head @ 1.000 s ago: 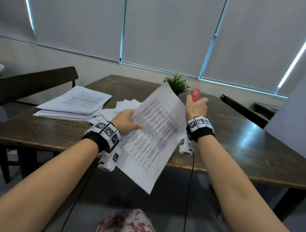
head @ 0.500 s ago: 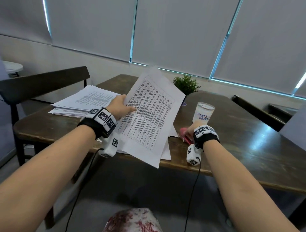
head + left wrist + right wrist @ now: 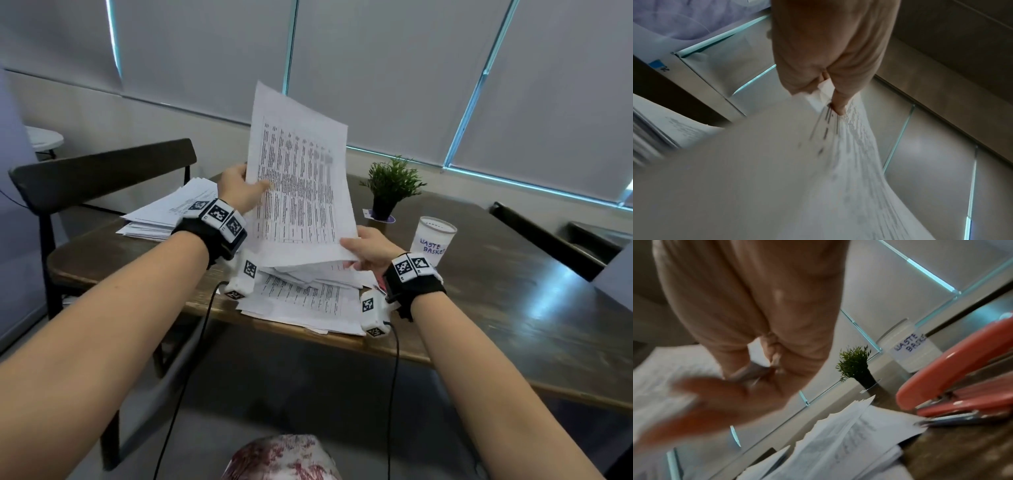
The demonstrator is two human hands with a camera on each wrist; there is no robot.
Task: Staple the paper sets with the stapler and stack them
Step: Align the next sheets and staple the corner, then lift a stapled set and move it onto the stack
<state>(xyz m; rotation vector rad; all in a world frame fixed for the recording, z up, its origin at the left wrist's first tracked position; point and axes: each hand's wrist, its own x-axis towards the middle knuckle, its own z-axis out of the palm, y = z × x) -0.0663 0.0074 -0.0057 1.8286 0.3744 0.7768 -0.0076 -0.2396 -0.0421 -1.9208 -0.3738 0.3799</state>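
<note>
A stapled-looking set of printed sheets [image 3: 301, 192] stands nearly upright above the table's near edge. My left hand [image 3: 239, 185] pinches its left edge, thumb on the printed face [image 3: 838, 104]. My right hand [image 3: 366, 246] grips its lower right corner, thumb in front and fingers behind. The red stapler [image 3: 953, 386] lies on the table just right of my right hand, with nothing holding it; in the head view only a red sliver [image 3: 381, 284] shows by my wrist. Loose printed sheets [image 3: 301, 298] lie spread under the raised set. A neater pile of paper [image 3: 171, 212] sits at the back left.
A small potted plant [image 3: 390, 185] and a white cup marked WASTE BASKET [image 3: 433, 243] stand behind my right hand. The dark wooden table [image 3: 513, 308] runs off to the right. A dark chair [image 3: 102, 171] stands at the left and a bench [image 3: 548, 240] at the right.
My right hand put the red stapler down on the table and took the lower corner of the paper set. My left hand lifted the set from a slant to nearly upright.
</note>
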